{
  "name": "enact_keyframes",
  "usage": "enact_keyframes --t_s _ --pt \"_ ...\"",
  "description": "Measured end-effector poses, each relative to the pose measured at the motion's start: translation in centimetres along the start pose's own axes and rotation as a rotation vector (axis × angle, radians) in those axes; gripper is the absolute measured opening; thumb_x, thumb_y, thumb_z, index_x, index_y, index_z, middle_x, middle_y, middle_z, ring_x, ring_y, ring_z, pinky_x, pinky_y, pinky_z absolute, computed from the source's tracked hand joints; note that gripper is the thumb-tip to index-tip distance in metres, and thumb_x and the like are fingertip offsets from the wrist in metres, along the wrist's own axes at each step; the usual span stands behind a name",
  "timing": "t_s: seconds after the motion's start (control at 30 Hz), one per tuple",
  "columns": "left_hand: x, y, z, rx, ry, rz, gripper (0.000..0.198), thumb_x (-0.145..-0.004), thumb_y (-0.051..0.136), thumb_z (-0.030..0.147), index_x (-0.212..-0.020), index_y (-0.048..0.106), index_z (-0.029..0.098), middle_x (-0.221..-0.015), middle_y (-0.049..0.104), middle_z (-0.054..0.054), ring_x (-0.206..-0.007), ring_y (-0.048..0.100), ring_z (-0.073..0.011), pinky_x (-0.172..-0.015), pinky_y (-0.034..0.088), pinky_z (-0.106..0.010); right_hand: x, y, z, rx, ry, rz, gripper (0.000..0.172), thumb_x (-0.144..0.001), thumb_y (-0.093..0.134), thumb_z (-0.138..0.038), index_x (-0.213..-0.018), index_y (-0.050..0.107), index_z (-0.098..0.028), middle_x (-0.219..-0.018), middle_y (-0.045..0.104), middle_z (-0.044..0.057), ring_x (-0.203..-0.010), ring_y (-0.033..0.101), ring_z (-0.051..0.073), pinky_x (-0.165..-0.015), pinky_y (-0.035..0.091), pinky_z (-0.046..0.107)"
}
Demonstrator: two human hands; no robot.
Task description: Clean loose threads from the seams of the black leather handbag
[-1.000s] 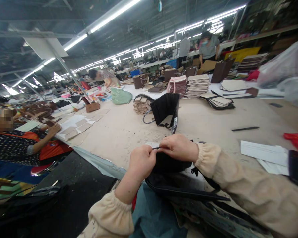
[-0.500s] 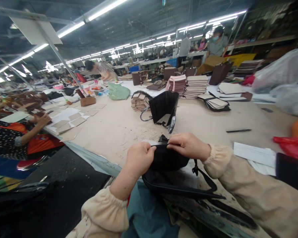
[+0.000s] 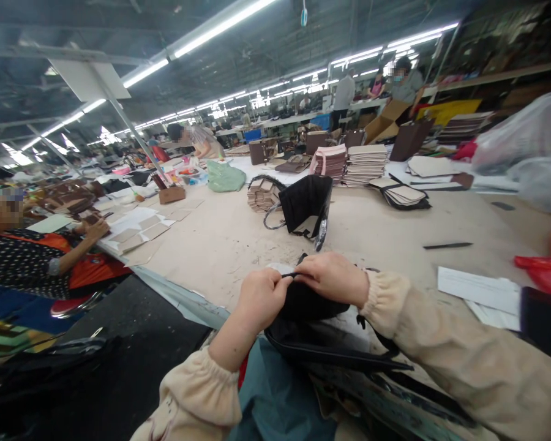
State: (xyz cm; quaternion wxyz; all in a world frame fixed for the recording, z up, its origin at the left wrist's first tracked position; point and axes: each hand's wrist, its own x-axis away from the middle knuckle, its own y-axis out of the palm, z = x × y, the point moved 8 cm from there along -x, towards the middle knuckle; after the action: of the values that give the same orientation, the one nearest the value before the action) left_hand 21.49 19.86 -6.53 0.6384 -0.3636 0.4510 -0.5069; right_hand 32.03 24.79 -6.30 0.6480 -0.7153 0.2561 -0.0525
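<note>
A black bag [image 3: 313, 309] lies at the near edge of the beige worktable [image 3: 239, 239], its strap trailing toward my lap. My left hand [image 3: 261, 299] is closed in a pinch on the bag's top edge. My right hand [image 3: 333, 277] is closed on the same edge just to the right, fingertips nearly meeting the left hand's. Both wrists wear cream elastic cuffs. What lies inside the bag is hidden.
A second black bag [image 3: 305, 205] stands open farther back. Stacks of card pieces [image 3: 365, 161] and a green bag [image 3: 224, 177] sit beyond it. White papers [image 3: 480, 288] and red plastic [image 3: 544, 269] lie at right. A seated person [image 3: 37, 257] works at left; others stand far back.
My hands have stayed pinched on the bag's edge, shifting only slightly. The view swung a little left and back. The person at the back right moved along the shelves.
</note>
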Motion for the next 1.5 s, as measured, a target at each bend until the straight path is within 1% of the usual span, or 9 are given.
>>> enact_keyframes --t_s 0.07,0.17,0.3,0.5,0.73,1.17,1.3,1.4,1.5 --pt "0.6 -0.3 0.1 0.054 0.045 -0.02 0.032 -0.084 0.05 0.037 -0.061 0.06 0.018 -0.065 0.062 -0.002 -0.062 0.054 -0.0129 -0.059 0.035 -0.024 -0.5 0.4 0.1 0.006 0.016 0.022 0.025 -0.09 0.048 -0.032 -0.081 0.066 -0.018 -0.08 0.066 0.004 -0.072 0.058 0.016 -0.06 0.034 0.026" --pt "1.6 -0.8 0.0 0.127 0.092 -0.034 0.02 -0.078 0.06 0.037 -0.069 0.066 0.02 -0.081 0.067 -0.002 -0.077 0.06 -0.0148 -0.071 0.042 -0.025 -0.7 0.7 0.6 -0.007 0.016 0.065 0.027 -0.09 0.048 -0.034 -0.078 0.064 -0.017 -0.079 0.064 0.004 -0.071 0.057 0.015 -0.061 0.033 0.025" --pt "1.8 -1.5 -0.6 0.078 0.047 0.022 0.015 -0.077 0.062 0.033 -0.07 0.069 0.022 -0.092 0.069 -0.003 -0.085 0.062 -0.0175 -0.079 0.045 -0.027 -0.5 0.8 1.1 -0.003 0.024 0.091 0.026 -0.09 0.048 -0.034 -0.078 0.063 -0.016 -0.08 0.064 0.005 -0.071 0.056 0.015 -0.061 0.033 0.025" --pt "1.1 -1.8 -1.1 0.053 0.004 0.109 0.024 -0.082 0.052 0.027 -0.061 0.062 0.02 -0.092 0.07 -0.004 -0.085 0.064 -0.0171 -0.078 0.047 -0.028 -0.6 0.8 1.3 -0.008 0.016 0.108 0.026 -0.089 0.049 -0.034 -0.075 0.062 -0.016 -0.077 0.063 0.005 -0.07 0.055 0.015 -0.061 0.031 0.025" --pt "0.7 -1.3 -1.9 0.11 -0.04 0.111 0.026 -0.08 0.051 0.026 -0.055 0.054 0.019 -0.084 0.069 -0.001 -0.079 0.062 -0.0148 -0.073 0.045 -0.025 -0.5 0.7 1.2 -0.069 -0.009 0.107 0.028 -0.089 0.047 -0.033 -0.071 0.061 -0.017 -0.075 0.061 0.004 -0.067 0.051 0.013 -0.06 0.029 0.025" --pt "0.9 -1.1 -2.6 0.111 -0.111 0.11 0.024 -0.079 0.052 0.03 -0.06 0.06 0.02 -0.08 0.069 0.0 -0.076 0.062 -0.015 -0.071 0.043 -0.025 -0.3 0.6 0.7 -0.04 -0.025 0.104 0.031 -0.09 0.045 -0.034 -0.07 0.06 -0.017 -0.075 0.062 0.002 -0.065 0.052 0.012 -0.057 0.026 0.026" --pt "0.9 -1.0 -2.6 0.114 -0.11 0.118 0.023 -0.079 0.052 0.029 -0.059 0.06 0.019 -0.08 0.069 0.0 -0.076 0.062 -0.0149 -0.07 0.043 -0.025 -0.3 0.7 0.7 -0.004 -0.006 0.096 0.036 -0.093 0.038 -0.037 -0.073 0.061 -0.017 -0.079 0.064 0.003 -0.067 0.053 0.013 -0.057 0.026 0.026" --pt "0.9 -1.0 -2.5 0.103 -0.105 0.114 0.023 -0.079 0.051 0.028 -0.059 0.059 0.019 -0.077 0.068 0.0 -0.073 0.061 -0.0141 -0.068 0.042 -0.025 -0.5 0.9 0.5 -0.005 -0.016 0.037 0.042 -0.095 0.033 -0.042 -0.078 0.064 -0.018 -0.081 0.065 0.004 -0.068 0.055 0.014 -0.057 0.026 0.026" --pt "1.0 -1.1 -2.4 0.095 -0.099 0.108 0.024 -0.079 0.051 0.027 -0.059 0.059 0.019 -0.075 0.067 0.0 -0.071 0.06 -0.0136 -0.067 0.042 -0.024 -0.8 0.9 0.2 -0.007 -0.019 0.018 0.039 -0.091 0.04 -0.049 -0.089 0.066 -0.021 -0.084 0.067 0.004 -0.073 0.058 0.016 -0.057 0.027 0.026"
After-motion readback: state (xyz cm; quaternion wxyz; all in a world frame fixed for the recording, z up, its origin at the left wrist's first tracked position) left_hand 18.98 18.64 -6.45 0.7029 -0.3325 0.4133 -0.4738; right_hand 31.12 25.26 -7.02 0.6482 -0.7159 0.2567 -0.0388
